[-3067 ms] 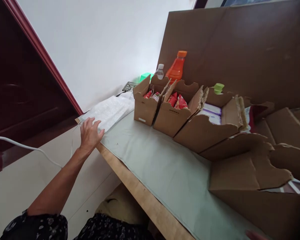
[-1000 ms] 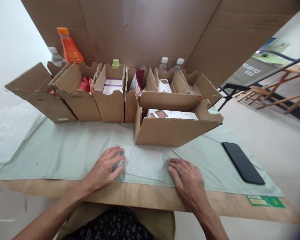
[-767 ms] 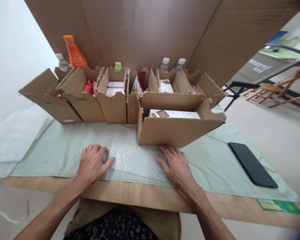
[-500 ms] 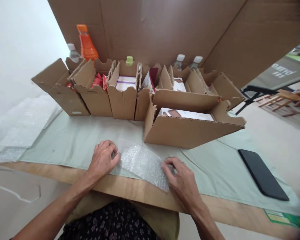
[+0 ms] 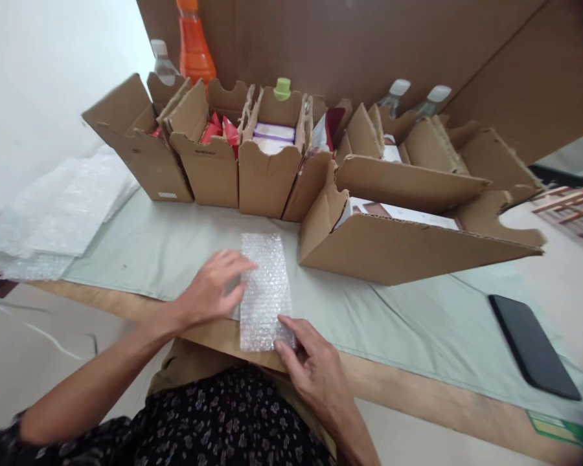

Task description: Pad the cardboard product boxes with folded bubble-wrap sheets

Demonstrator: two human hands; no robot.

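Observation:
A narrow rectangular piece of clear bubble wrap (image 5: 263, 294) lies on the pale green cloth, its near end over the wooden table edge. My left hand (image 5: 218, 285) is slightly blurred, fingers spread, its index fingertip over the wrap's left side. At the lower right edge of the wrap, my right hand (image 5: 311, 362) holds it with thumb and index finger; the other fingers are mostly hidden beneath the hand. Just beyond, to the right, stands an open cardboard box (image 5: 393, 249) with a white printed carton (image 5: 412, 215) inside.
Several open cardboard bins (image 5: 214, 175) line the back, holding red packets and cartons. Behind them rise an orange bottle (image 5: 194, 48) and clear bottles against a tall cardboard panel (image 5: 320, 39). Stacked bubble wrap (image 5: 53, 207) lies left; a black phone (image 5: 534, 346) lies right.
The bubble wrap has turned from lying slantwise between my hands to pointing away from me. My right hand has moved left and nearer to me; the camera view has shifted.

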